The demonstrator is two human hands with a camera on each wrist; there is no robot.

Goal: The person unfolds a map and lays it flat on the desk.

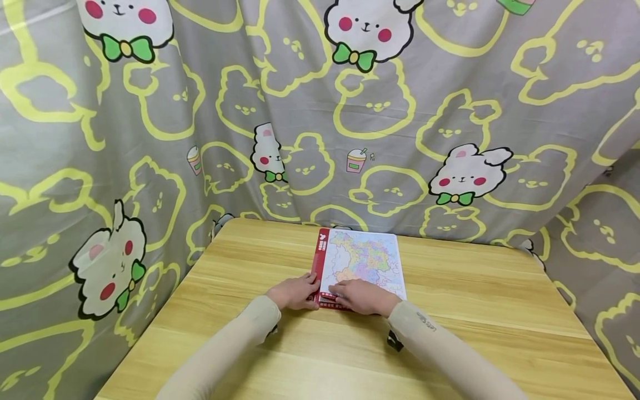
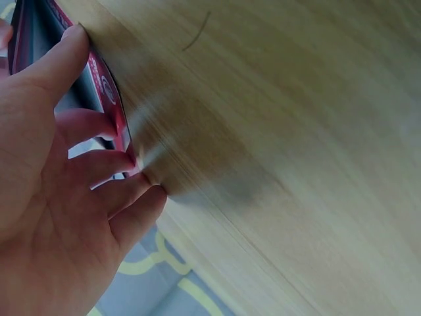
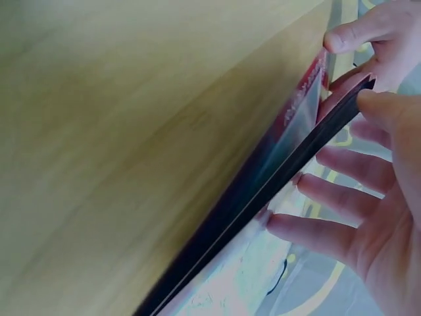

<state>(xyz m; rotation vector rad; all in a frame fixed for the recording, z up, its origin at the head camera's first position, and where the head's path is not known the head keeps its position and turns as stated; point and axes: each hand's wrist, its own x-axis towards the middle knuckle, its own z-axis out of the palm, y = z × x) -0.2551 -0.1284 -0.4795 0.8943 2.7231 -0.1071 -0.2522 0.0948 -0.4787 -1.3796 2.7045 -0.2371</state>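
Observation:
A map board (image 1: 367,253) printed with a colourful map lies on the table, over a red-bordered lower panel (image 1: 317,258). My right hand (image 1: 364,296) grips the upper board near its front left corner. In the right wrist view its thumb is at the board's dark edge (image 3: 263,197) and its fingers touch the map face; a gap shows between the two layers. My left hand (image 1: 297,291) holds the lower panel at its front left corner. Its thumb and bent fingers meet the red border (image 2: 107,89) in the left wrist view.
The wooden table (image 1: 480,300) extends around the boards on all sides. A grey curtain (image 1: 310,111) with rabbit drawings hangs behind the table and along both sides. In the left wrist view a thin dark strand (image 2: 197,31) lies on the wood.

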